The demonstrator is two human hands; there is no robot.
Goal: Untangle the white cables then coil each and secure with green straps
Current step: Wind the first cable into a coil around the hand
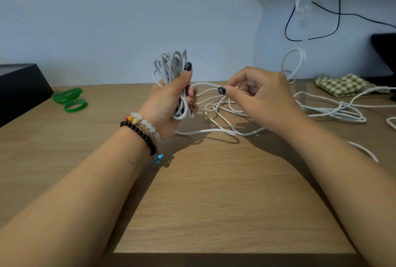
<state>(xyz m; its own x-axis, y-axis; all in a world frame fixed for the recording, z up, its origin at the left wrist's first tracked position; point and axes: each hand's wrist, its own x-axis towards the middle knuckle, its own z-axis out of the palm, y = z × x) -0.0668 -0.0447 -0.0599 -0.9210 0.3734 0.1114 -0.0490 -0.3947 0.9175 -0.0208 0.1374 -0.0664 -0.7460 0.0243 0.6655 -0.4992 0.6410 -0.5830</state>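
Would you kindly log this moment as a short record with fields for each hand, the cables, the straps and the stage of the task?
left hand: grips a coil of white cable, held upright above the table
right hand: pinches the cable strand leading from the coil
loose cables: tangled on the table, right of the hands
green straps: on the table at left, untouched
stage: first coil being wound, not yet strapped

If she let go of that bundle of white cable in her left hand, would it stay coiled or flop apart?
Probably it would spring loose: the coil has no strap on it, and only the left hand holds its loops together. The cable seems limp, since the loose cable on the table lies in slack curves. The green straps lie unused.
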